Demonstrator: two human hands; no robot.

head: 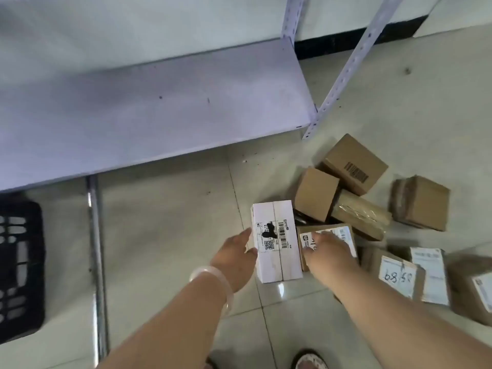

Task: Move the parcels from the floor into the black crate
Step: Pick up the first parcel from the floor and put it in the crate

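A white parcel (275,241) with a printed label lies on the tiled floor in the middle of the view. My left hand (235,255) grips its left side, thumb on top. My right hand (328,253) rests on a brown parcel (343,231) with a white label, right beside the white one; whether its fingers hold that parcel is not clear. Several more brown parcels (354,163) lie in a loose heap behind and to the right. The black crate (20,267) stands at the far left, partly cut off by the frame edge.
A low pale metal shelf (149,107) spans the upper left, with slotted uprights (343,75) and a metal leg (97,257) between the crate and the parcels. A bracelet circles my left wrist. My feet (310,359) show at the bottom edge.
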